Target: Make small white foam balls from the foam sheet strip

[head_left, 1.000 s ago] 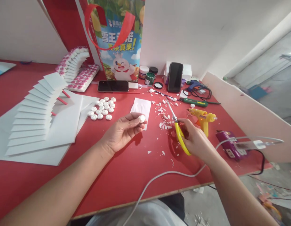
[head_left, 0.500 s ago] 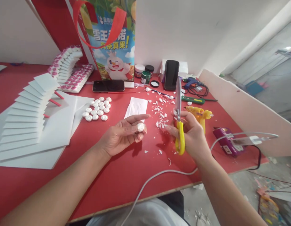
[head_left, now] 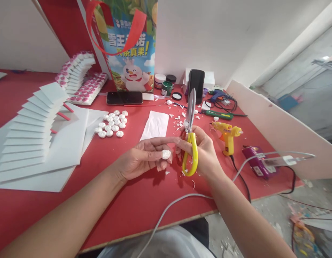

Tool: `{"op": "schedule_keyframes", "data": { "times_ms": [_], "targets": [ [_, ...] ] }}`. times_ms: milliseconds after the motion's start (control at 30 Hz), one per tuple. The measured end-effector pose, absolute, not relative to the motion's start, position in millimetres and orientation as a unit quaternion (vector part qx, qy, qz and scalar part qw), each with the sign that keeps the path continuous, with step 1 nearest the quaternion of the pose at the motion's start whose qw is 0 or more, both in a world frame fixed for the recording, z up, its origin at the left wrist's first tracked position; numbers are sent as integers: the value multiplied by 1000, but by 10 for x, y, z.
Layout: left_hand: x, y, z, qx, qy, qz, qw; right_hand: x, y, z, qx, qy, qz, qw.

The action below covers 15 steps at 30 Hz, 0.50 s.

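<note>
Between the thumb and fingers of my left hand is a small white rosette, its carved-looking face turned up. My right hand grips scissors with yellow handles, their blades pointing up and away from me. The right fingertips meet the outstretched left index finger just beyond the rosette. Several similar white rosettes lie grouped on the red table, left of a folded white paper. White scraps are scattered behind and under the scissors.
A yellow glue gun stands at the right, near a purple box and a white cable. Fanned white boards lie at left. Behind are a phone, paint jars and a tall printed bag.
My right hand has come left with the scissors, and its fingers now touch my left hand. The left hand has shifted slightly right and nearer to me, still with the rosette.
</note>
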State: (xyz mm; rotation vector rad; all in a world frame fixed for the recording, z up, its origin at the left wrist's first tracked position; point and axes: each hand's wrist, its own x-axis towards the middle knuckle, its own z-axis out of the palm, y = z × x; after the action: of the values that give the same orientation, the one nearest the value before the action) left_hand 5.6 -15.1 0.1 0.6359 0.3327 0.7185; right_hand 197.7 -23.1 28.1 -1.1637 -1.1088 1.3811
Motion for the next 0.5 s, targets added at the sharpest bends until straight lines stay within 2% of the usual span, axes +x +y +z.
{"op": "schedule_keyframes", "data": {
  "times_ms": [200,500],
  "targets": [
    [72,-148,5,296,170,356,870,2088,-205,260,-506,-445,512,533],
    [93,-122,-3,269,230,437,827,2403,-540,425,-507,-781,235,279]
  ]
}}
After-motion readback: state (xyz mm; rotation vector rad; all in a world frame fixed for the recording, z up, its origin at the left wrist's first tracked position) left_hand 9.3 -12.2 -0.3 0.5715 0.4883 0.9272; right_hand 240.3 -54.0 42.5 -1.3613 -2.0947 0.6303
